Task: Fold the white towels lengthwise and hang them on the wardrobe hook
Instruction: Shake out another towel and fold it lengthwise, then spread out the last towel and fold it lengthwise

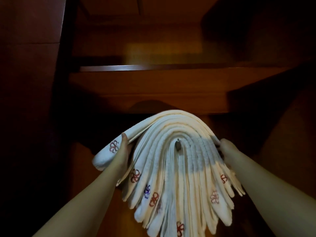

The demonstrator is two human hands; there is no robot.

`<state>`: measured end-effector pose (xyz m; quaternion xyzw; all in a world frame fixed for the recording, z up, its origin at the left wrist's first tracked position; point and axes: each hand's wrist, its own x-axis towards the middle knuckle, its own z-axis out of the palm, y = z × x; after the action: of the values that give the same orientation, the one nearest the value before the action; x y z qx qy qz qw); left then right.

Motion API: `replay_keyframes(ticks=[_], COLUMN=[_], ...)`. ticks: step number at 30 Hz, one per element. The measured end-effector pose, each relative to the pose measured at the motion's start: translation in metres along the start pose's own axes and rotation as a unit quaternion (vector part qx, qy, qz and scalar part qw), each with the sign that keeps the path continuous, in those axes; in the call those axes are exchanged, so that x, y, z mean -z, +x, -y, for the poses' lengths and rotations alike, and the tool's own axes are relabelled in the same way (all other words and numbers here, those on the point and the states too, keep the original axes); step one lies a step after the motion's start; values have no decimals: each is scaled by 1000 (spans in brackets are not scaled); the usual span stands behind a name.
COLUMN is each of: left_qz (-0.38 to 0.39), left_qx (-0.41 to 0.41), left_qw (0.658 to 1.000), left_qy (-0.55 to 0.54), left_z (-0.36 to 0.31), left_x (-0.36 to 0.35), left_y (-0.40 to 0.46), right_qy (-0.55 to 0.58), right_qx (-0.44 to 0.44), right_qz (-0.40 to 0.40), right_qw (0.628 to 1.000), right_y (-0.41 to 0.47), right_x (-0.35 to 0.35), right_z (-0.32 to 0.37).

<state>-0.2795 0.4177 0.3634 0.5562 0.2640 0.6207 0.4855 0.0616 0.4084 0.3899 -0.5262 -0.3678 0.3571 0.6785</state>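
White towels [172,168] folded lengthwise into narrow strips, draped in thick arched stack over metal wardrobe hook [178,144]. Ends fanned downward on both sides. Flower emblems embroidered near ends, mostly red, one blue. Topmost towel [109,151] lifted outward at left end.

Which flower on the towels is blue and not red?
The blue flower is on the left half of the hanging towels, low down between two red flowers. It is the only blue one.

Terry-cloth towels [171,168]; metal hook [178,144]; glossy wood wardrobe [153,86].
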Motion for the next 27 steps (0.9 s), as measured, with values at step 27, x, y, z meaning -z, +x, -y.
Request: replay_keyframes(ticks=[27], left_qz=[69], left_qx=[107], left_qw=[887], left_qy=[444], left_z=[76], left_x=[33], left_y=[-279], right_qy=[-532], right_qx=[76], right_qz=[63], right_qw=[841], right_y=[-341], right_x=[86], right_z=[-149])
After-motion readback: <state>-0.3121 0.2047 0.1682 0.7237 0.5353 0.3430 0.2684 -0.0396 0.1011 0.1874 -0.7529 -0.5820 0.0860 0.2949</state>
